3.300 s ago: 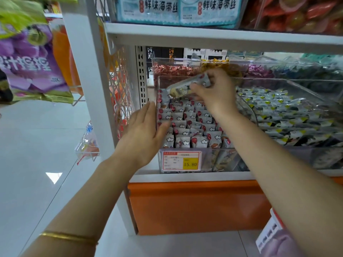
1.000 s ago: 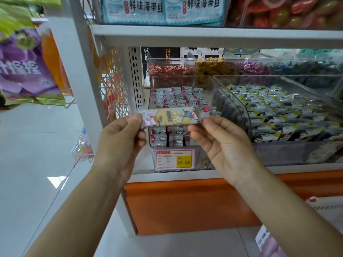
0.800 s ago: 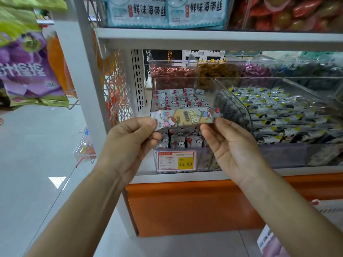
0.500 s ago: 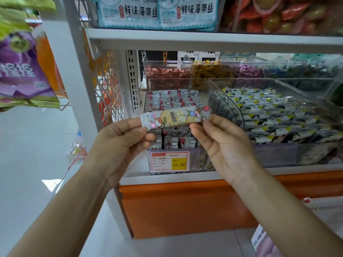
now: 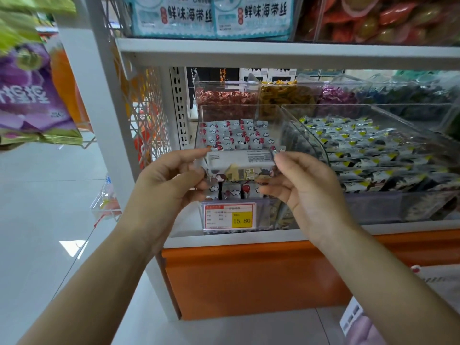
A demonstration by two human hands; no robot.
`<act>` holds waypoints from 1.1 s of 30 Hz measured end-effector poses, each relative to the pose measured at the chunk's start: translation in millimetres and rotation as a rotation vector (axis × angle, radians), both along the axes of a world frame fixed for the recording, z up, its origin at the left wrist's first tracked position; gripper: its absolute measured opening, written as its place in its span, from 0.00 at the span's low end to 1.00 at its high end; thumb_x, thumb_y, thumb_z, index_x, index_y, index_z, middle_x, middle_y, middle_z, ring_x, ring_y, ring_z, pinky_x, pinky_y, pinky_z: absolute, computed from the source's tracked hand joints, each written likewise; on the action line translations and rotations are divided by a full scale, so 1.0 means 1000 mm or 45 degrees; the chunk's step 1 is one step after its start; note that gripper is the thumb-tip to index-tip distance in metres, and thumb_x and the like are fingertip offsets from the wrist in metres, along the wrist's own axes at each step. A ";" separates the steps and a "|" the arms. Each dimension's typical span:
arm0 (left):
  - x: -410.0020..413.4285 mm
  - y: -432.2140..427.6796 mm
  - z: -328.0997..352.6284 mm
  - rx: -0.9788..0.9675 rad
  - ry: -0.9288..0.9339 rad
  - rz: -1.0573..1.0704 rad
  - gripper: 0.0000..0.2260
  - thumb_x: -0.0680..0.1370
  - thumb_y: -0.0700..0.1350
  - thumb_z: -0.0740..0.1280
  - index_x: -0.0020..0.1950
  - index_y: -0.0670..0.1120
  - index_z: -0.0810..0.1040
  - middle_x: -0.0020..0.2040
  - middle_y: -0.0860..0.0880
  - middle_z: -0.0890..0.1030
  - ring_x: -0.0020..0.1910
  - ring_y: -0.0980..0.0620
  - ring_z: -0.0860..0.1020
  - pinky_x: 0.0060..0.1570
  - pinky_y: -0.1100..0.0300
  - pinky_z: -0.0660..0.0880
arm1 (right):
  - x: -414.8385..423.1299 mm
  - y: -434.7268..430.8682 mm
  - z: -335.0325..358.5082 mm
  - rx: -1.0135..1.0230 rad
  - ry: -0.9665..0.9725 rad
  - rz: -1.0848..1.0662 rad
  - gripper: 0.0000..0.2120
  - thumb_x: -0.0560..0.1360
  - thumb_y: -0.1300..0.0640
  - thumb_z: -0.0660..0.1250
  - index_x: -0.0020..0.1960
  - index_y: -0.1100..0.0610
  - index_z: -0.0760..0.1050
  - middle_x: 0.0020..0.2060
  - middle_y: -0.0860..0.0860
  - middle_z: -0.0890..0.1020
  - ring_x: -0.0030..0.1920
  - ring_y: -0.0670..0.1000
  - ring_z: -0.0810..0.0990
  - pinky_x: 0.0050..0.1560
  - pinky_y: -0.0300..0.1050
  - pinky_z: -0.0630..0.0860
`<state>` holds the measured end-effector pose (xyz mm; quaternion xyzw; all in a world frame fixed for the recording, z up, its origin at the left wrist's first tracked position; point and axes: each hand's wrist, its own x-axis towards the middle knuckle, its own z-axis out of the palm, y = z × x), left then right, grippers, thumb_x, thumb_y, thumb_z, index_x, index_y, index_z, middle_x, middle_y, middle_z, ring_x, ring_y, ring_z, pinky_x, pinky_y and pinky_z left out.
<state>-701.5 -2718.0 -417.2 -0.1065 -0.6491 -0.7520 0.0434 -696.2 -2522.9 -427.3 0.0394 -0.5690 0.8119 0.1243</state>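
Nearest to you, low in the scene, is the glossy orange base panel (image 5: 249,277) of the shelf unit. Above it, your left hand (image 5: 171,180) and your right hand (image 5: 301,185) each pinch one end of a long, flat snack packet of shiny plastic film (image 5: 239,165), with thumb and fingers curled on its ends. The packet lies level in the air between the hands, just in front of the clear plastic bin (image 5: 239,105). Its white back panel faces you; the small print there is too fine to read. The lower edge shows a coloured cartoon print.

Under the packet, on the bin front, a red and yellow price label (image 5: 229,216) reads 15.80. Inside the bin, small glossy packets with red balloon and cloud pictures (image 5: 234,138) stand in rows. To the right, a second clear bin (image 5: 306,135) has a curved wall. Farther and higher, above the white metal shelf board (image 5: 273,54), pale blue packs (image 5: 189,13) read 鲜味海带丝.
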 end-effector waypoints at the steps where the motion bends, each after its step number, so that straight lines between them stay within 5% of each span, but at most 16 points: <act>1: 0.000 0.000 0.001 0.001 0.014 -0.022 0.14 0.76 0.32 0.61 0.52 0.47 0.82 0.37 0.45 0.79 0.34 0.55 0.78 0.33 0.66 0.75 | -0.001 0.002 -0.001 0.021 -0.002 0.012 0.05 0.75 0.63 0.65 0.47 0.57 0.80 0.40 0.55 0.81 0.35 0.50 0.83 0.36 0.41 0.80; 5: 0.001 0.001 0.003 0.030 -0.002 -0.139 0.16 0.74 0.28 0.59 0.49 0.45 0.81 0.46 0.42 0.83 0.44 0.49 0.81 0.38 0.63 0.78 | -0.001 0.005 -0.004 0.218 0.055 0.092 0.15 0.78 0.66 0.60 0.57 0.52 0.79 0.57 0.58 0.80 0.46 0.53 0.84 0.46 0.43 0.81; 7: 0.001 0.001 0.002 0.008 -0.003 -0.116 0.10 0.73 0.35 0.66 0.47 0.47 0.82 0.46 0.45 0.83 0.45 0.49 0.81 0.39 0.64 0.77 | 0.000 0.004 -0.004 0.292 0.082 0.100 0.15 0.77 0.66 0.61 0.56 0.52 0.80 0.60 0.57 0.78 0.47 0.53 0.84 0.48 0.44 0.80; 10: 0.003 0.001 0.001 -0.132 0.036 -0.028 0.12 0.66 0.48 0.69 0.48 0.50 0.81 0.46 0.49 0.82 0.46 0.52 0.82 0.42 0.65 0.77 | 0.000 0.003 -0.003 0.355 0.100 0.049 0.08 0.73 0.59 0.67 0.50 0.54 0.82 0.51 0.55 0.82 0.49 0.53 0.83 0.47 0.47 0.81; 12: 0.003 0.002 0.002 -0.234 0.035 -0.013 0.12 0.68 0.48 0.68 0.51 0.52 0.81 0.48 0.50 0.83 0.47 0.53 0.82 0.44 0.65 0.78 | -0.001 0.003 -0.005 0.508 0.128 -0.017 0.05 0.73 0.59 0.70 0.48 0.54 0.81 0.48 0.55 0.83 0.51 0.56 0.82 0.50 0.54 0.80; 15: 0.006 0.002 0.004 -0.357 0.056 -0.009 0.09 0.73 0.44 0.68 0.51 0.54 0.82 0.45 0.48 0.84 0.44 0.53 0.83 0.43 0.64 0.79 | 0.000 0.004 -0.003 0.504 0.144 -0.017 0.05 0.73 0.60 0.70 0.46 0.54 0.82 0.44 0.54 0.83 0.48 0.55 0.82 0.44 0.51 0.81; 21: 0.010 0.006 0.007 -0.532 0.122 -0.054 0.08 0.72 0.43 0.70 0.49 0.54 0.82 0.44 0.37 0.81 0.42 0.45 0.82 0.49 0.48 0.80 | 0.001 0.003 -0.001 0.635 0.182 -0.211 0.10 0.74 0.56 0.69 0.34 0.47 0.80 0.36 0.52 0.82 0.43 0.57 0.81 0.45 0.63 0.79; 26: 0.009 0.012 0.004 -0.524 0.112 0.036 0.04 0.72 0.43 0.70 0.41 0.52 0.80 0.41 0.46 0.81 0.41 0.46 0.79 0.41 0.55 0.77 | 0.004 0.000 0.000 0.797 0.265 -0.230 0.07 0.74 0.54 0.69 0.38 0.53 0.80 0.33 0.51 0.81 0.37 0.52 0.80 0.40 0.55 0.79; 30: 0.008 0.008 0.008 -0.579 0.169 0.071 0.06 0.72 0.42 0.68 0.35 0.50 0.81 0.36 0.49 0.81 0.34 0.59 0.77 0.35 0.69 0.73 | 0.005 -0.001 0.000 0.832 0.298 -0.206 0.06 0.74 0.56 0.68 0.39 0.51 0.80 0.33 0.48 0.82 0.36 0.45 0.80 0.36 0.43 0.77; 33: 0.005 0.001 0.011 -0.528 0.079 0.009 0.06 0.73 0.41 0.68 0.36 0.45 0.82 0.34 0.46 0.82 0.33 0.55 0.77 0.33 0.69 0.73 | 0.005 -0.002 0.001 0.842 0.298 -0.154 0.07 0.75 0.56 0.68 0.39 0.49 0.81 0.35 0.46 0.83 0.37 0.44 0.81 0.38 0.43 0.78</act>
